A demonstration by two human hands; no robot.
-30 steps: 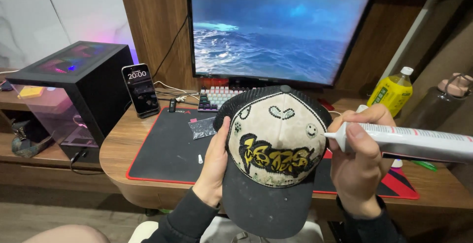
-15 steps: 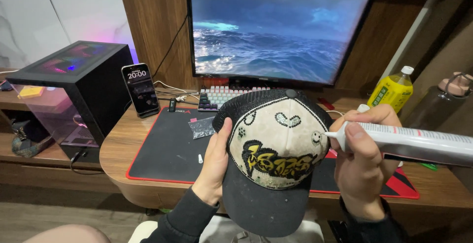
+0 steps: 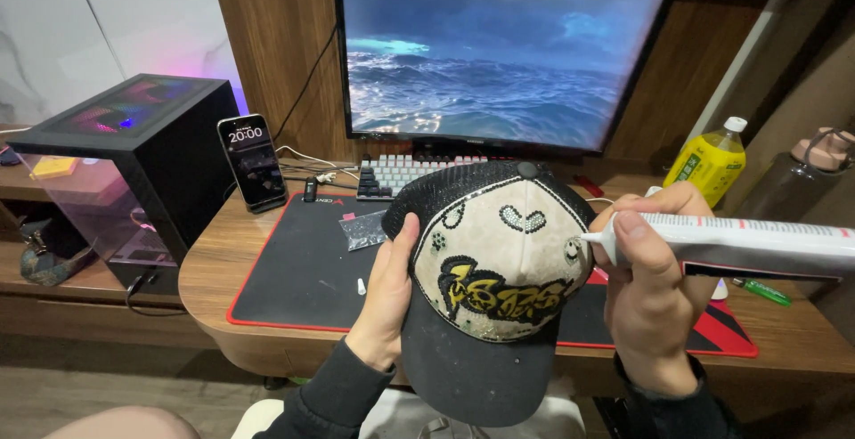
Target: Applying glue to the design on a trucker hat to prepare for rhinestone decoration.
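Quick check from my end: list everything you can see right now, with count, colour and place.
cap: 1, black with cream front panel, held over desk edge
glue tube: 1, white, nozzle at cap's right side
monitor: 1, showing sea, back of desk
keyboard: 1, white, under monitor
phone: 1, black, propped left
computer case: 1, black, far left
desk mat: 1, black, red edge
bottle: 1, yellow, right
left hand: grips cap
right hand: grips tube
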